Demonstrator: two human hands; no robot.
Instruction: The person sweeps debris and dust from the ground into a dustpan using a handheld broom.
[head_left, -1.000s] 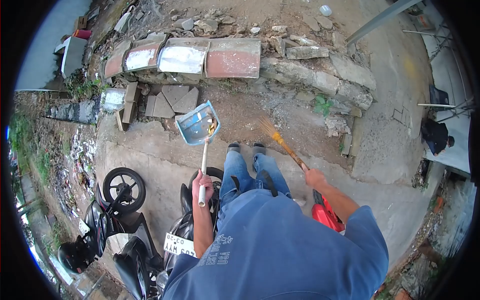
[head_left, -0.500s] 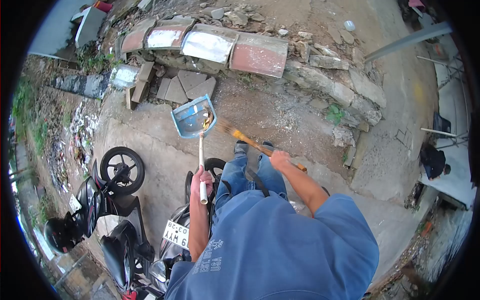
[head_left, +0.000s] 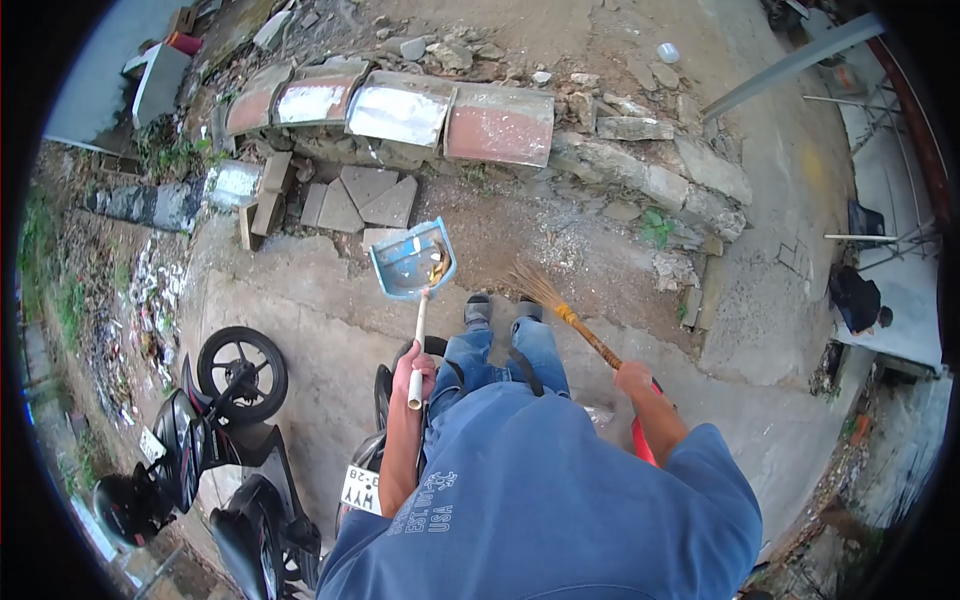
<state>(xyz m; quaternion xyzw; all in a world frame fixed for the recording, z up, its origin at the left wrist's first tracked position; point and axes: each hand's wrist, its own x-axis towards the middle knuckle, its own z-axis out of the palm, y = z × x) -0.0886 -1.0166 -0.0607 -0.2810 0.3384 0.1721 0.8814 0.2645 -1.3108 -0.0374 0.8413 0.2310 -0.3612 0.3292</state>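
My left hand (head_left: 416,368) is closed around the pale tube handle of a blue dustpan (head_left: 386,266). Dry leaves and bits of litter (head_left: 438,268) lie in the pan, mostly on its right side. In my right hand (head_left: 631,377) is the wooden handle of a straw broom (head_left: 580,322), gripped near its upper end. The broom's bristles spread over the ground just in front of my right foot, apart from the dustpan. Whether the dustpan touches the ground I cannot tell.
Parked motorbikes (head_left: 250,500) stand at my left. Ahead runs a low stone border with curved tiles (head_left: 500,122) and broken slabs (head_left: 360,200). Litter (head_left: 150,310) is strewn on the far left. A person in dark clothes (head_left: 856,300) is at the right. Something red (head_left: 642,440) shows beside my right forearm.
My right hand has swung the broom to the right, away from the dustpan. The dustpan sits slightly lower and further right in view, still held by my left hand.
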